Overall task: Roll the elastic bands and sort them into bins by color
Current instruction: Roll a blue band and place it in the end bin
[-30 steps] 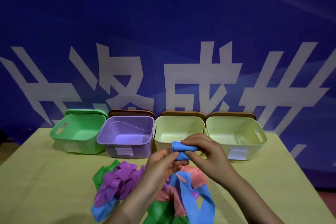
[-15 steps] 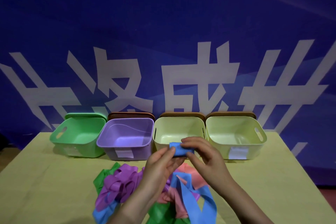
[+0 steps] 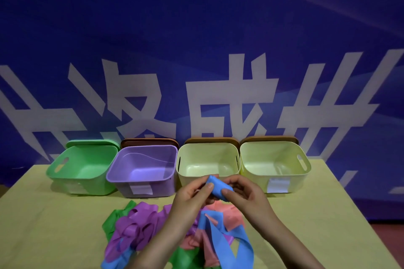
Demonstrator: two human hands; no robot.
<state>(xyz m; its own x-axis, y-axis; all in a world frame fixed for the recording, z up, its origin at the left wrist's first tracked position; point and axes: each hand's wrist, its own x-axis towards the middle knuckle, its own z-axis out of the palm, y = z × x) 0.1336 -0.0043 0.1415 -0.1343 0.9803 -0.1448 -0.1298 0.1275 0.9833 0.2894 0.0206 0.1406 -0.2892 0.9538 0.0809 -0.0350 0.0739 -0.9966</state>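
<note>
A rolled blue elastic band is held above the table between both hands. My left hand pinches its left end with thumb and fingers. My right hand grips its right end. Below them lies a loose pile of bands: purple, green, pink and a long blue loop. Along the back stand a green bin, a purple bin and two pale yellow bins, all with nothing visible inside.
The yellow-green table carries everything. Lids lean behind the bins against a blue banner with white characters. White labels are stuck on the bin fronts. The table's right edge drops off near the right side of view.
The blue roll has tilted, its left end now higher, and both hands have shifted their grip around it. The pile and bins have not moved.
</note>
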